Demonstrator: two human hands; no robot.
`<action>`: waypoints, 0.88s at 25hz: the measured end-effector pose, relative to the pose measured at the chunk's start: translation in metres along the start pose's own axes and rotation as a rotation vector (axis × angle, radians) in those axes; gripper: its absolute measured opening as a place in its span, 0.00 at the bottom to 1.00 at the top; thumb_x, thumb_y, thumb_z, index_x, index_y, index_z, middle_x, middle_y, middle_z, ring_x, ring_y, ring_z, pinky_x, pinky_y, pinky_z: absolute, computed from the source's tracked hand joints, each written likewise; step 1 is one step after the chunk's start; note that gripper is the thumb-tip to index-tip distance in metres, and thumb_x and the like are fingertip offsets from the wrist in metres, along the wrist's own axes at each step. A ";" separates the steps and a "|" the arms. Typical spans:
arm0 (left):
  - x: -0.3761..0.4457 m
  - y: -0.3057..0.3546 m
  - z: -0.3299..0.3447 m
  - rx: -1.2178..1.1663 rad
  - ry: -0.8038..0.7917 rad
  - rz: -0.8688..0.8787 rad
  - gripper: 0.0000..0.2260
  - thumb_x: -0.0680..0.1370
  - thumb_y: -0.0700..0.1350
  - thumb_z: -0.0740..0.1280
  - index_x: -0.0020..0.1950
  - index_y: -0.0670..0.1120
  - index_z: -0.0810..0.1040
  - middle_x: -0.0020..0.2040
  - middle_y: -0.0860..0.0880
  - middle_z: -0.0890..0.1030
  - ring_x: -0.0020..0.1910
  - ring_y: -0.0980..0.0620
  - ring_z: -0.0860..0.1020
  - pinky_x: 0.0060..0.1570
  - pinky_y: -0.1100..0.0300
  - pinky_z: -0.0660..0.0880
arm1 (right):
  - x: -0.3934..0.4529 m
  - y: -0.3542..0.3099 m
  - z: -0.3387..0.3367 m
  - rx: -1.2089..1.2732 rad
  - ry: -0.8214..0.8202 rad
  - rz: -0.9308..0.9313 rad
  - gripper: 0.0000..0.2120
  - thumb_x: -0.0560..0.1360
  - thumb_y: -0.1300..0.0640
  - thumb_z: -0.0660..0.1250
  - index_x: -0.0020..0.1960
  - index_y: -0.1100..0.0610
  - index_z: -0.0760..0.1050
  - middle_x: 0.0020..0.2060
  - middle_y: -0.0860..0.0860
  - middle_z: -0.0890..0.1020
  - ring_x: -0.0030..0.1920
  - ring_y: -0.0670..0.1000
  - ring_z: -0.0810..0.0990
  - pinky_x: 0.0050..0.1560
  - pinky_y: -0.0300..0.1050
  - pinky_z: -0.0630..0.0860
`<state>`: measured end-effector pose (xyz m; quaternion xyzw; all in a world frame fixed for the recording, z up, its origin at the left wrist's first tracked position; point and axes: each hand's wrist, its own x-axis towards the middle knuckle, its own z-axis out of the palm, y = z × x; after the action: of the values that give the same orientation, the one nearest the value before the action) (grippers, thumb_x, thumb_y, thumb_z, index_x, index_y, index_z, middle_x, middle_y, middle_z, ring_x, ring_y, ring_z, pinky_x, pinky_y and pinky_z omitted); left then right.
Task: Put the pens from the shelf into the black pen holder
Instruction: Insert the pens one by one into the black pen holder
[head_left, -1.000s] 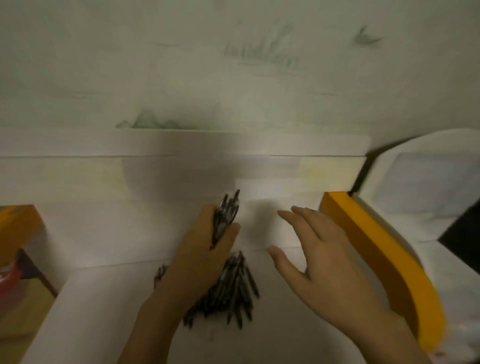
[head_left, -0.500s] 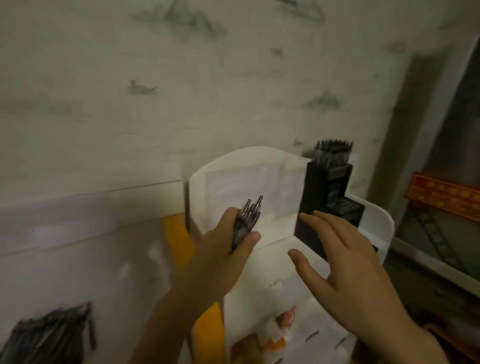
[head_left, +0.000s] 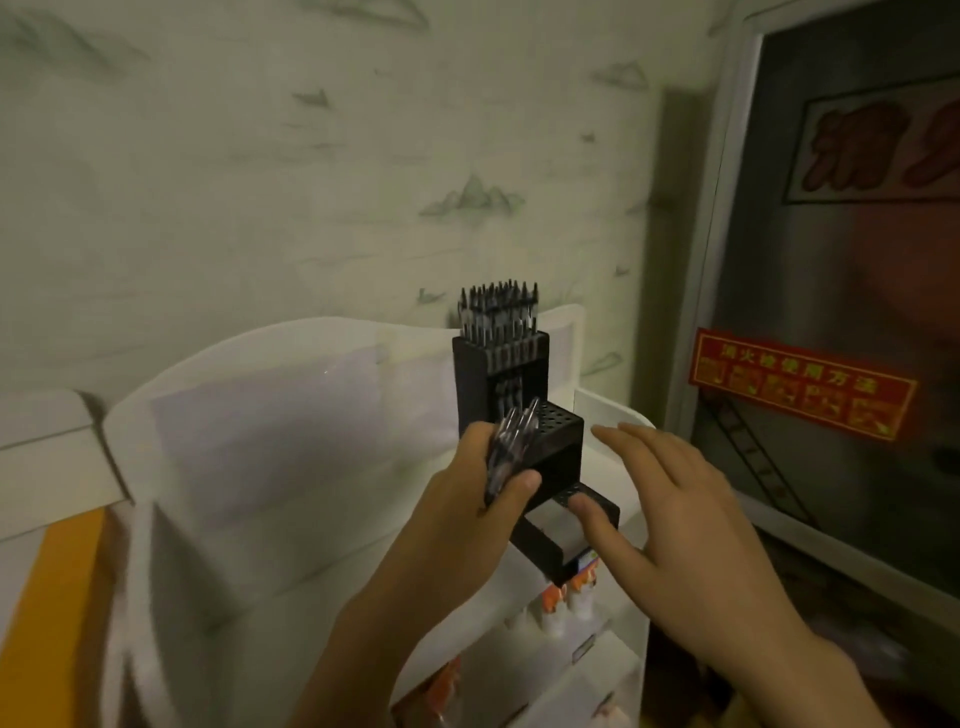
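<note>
A black stepped pen holder stands on top of a white display rack. Its tall back tier is full of upright dark pens; the middle tier shows rows of bare holes. My left hand is closed around a small bundle of dark pens, tips up, just left of the middle tier. To the right, my right hand is spread with nothing in it, and its thumb lies on the holder's lowest step.
White bottles with orange caps fill the rack's lower shelves. A metal cabinet door with a red sign stands close on the right. An orange panel and a white ledge lie at the left. Patterned wall behind.
The view has swung right, from the pen pile on the shelf to the rack. My left hand has carried its bundle of pens up to the holder; my right hand has reached its lowest step.
</note>
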<state>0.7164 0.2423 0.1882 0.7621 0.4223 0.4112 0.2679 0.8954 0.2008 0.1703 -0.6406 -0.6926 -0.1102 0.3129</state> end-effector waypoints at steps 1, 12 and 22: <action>0.012 -0.004 0.009 -0.003 -0.011 -0.010 0.08 0.80 0.46 0.63 0.56 0.46 0.68 0.31 0.56 0.69 0.25 0.66 0.73 0.26 0.72 0.67 | 0.010 0.011 0.007 0.011 0.001 -0.008 0.28 0.75 0.34 0.55 0.72 0.43 0.62 0.68 0.42 0.70 0.69 0.44 0.64 0.66 0.41 0.56; 0.158 -0.080 0.068 -0.136 -0.147 -0.195 0.08 0.80 0.50 0.63 0.59 0.55 0.70 0.49 0.58 0.80 0.49 0.65 0.78 0.48 0.70 0.71 | 0.162 0.073 0.102 1.214 -0.205 0.236 0.15 0.66 0.51 0.69 0.51 0.53 0.83 0.42 0.51 0.86 0.44 0.48 0.85 0.48 0.38 0.80; 0.218 -0.112 0.080 -0.091 0.004 -0.383 0.03 0.80 0.50 0.63 0.53 0.53 0.74 0.28 0.61 0.73 0.25 0.64 0.68 0.28 0.69 0.64 | 0.274 0.147 0.142 1.535 -0.083 0.416 0.07 0.71 0.63 0.68 0.49 0.59 0.82 0.41 0.56 0.86 0.43 0.54 0.85 0.48 0.43 0.82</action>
<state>0.8035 0.4819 0.1492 0.6543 0.5410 0.3729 0.3745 0.9993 0.5265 0.1805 -0.3660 -0.4523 0.4823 0.6548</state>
